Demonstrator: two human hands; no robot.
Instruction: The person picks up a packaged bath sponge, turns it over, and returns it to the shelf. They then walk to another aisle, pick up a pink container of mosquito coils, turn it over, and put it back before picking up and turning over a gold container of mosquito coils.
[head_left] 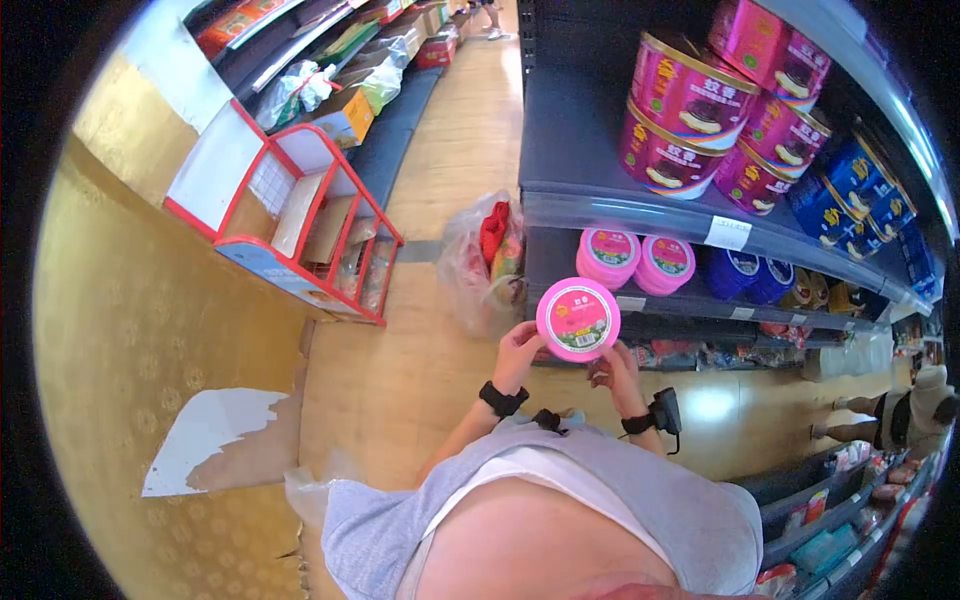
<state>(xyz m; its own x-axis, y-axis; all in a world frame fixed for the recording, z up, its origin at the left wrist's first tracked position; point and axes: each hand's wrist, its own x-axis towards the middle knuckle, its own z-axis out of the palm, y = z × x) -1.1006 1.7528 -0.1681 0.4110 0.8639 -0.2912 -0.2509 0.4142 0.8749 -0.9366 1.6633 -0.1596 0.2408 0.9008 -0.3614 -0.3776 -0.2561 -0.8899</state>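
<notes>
A round pink mosquito coil tub is held up in front of the shelf, its printed lid turned towards me. My left hand grips its lower left edge, fingers closed on the rim. On the lower right edge, my right hand is closed on the same tub; part of its fingers is hidden beneath it. Just behind, matching pink tubs stand on the lower shelf as a left stack and a right stack. Both wrists wear black bands.
Large pink tins stand on the upper shelf, with blue tins further right. A plastic bag sits on the floor by the shelf end. To the left is a red-edged display rack. Another person is at the far right.
</notes>
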